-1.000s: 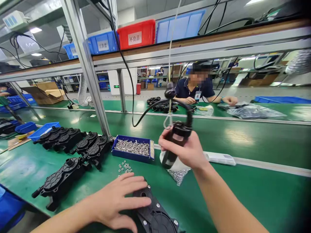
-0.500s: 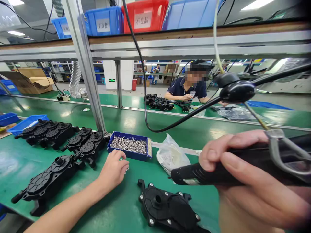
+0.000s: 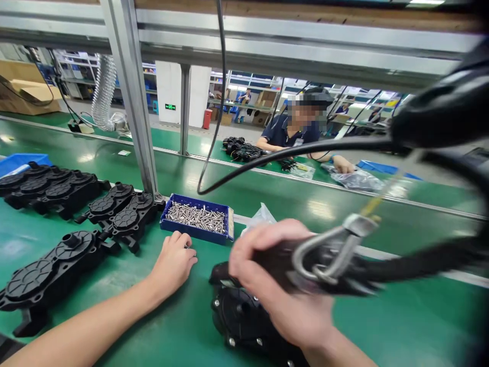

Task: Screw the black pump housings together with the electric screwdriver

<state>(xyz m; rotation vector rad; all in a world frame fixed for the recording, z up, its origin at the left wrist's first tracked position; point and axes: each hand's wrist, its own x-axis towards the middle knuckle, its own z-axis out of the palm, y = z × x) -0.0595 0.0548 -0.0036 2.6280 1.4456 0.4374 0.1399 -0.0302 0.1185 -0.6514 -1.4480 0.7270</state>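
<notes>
In the head view, the right grip (image 3: 284,285) is wrapped round a black corded screwdriver (image 3: 273,257). The black bolted housing (image 3: 239,316) lies on the table (image 3: 405,326) below that grip, partly hidden. The left grip (image 3: 171,262) is curled beside the blue screw box (image 3: 196,233); whether it pinches anything is unclear.
</notes>
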